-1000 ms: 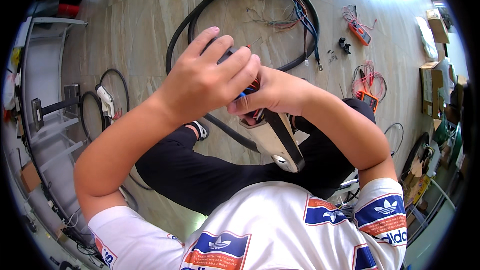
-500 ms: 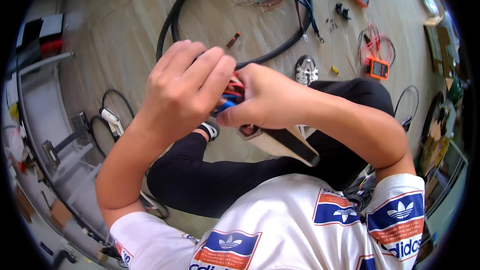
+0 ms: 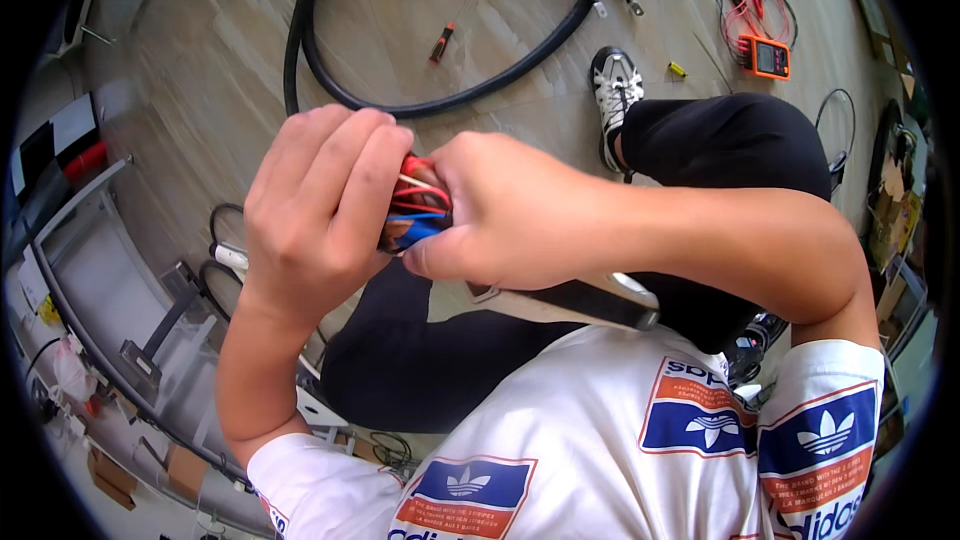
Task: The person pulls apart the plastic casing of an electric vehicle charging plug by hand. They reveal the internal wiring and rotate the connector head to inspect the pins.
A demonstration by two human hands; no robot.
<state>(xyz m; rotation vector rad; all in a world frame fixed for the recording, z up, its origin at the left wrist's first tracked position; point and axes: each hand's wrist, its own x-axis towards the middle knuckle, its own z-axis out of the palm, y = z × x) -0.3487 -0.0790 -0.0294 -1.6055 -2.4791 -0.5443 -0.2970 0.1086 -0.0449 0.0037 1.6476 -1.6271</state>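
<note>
My left hand (image 3: 320, 200) is closed, its fingers wrapped round the end of a thick black cable (image 3: 291, 50). Much of that grip is hidden behind the knuckles. Red, blue and white wires (image 3: 418, 202) show in the short gap between my two hands. My right hand (image 3: 490, 205) is closed round the far side of these wires, against a white and black charging gun (image 3: 590, 302) whose handle slants down toward my lap. Fingers cover the place where the wires meet the gun.
On the floor ahead, the cable lies in a large loop round a red and black screwdriver (image 3: 442, 42). An orange multimeter (image 3: 766, 57) with red leads lies at the right, near a yellow piece (image 3: 678, 69). A grey metal frame (image 3: 110, 300) stands at the left.
Both hands have shifted a little left in the view, with the gun. The view has tilted, so the floor things sit higher. The wires between the hands show more.
</note>
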